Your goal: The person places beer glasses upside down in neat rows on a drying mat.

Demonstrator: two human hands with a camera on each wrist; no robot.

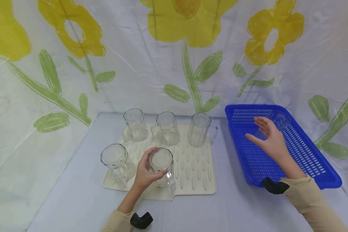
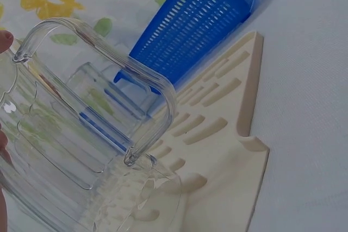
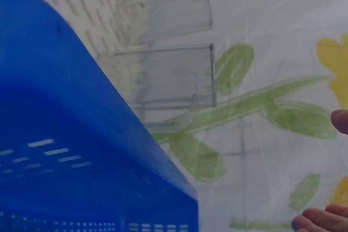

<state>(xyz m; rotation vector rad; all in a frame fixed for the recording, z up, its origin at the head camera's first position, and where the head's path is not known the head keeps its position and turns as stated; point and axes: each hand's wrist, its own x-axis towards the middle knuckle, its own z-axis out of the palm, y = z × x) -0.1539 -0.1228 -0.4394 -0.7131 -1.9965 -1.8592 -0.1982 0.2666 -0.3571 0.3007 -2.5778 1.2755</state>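
My left hand (image 1: 146, 172) grips a clear glass mug (image 1: 161, 161) at the front of the cream drying mat (image 1: 195, 190), thumb on the near side and fingers round the far left. The mug's handle (image 2: 103, 52) shows large in the left wrist view, its lower end close over the mat. Above the blue basket (image 1: 240, 161) hovers my right hand (image 1: 271, 141), thumb and fingers spread apart with nothing between them. Partly behind that hand, a clear glass mug (image 1: 280, 120) lies at the basket's back.
Left of the held mug stands another glass mug (image 1: 114, 158). Along the mat's back edge are three more: a left mug (image 1: 136, 124), a middle mug (image 1: 168, 127) and a right mug (image 1: 199, 129). A flower-printed curtain (image 1: 127, 80) hangs behind the table.
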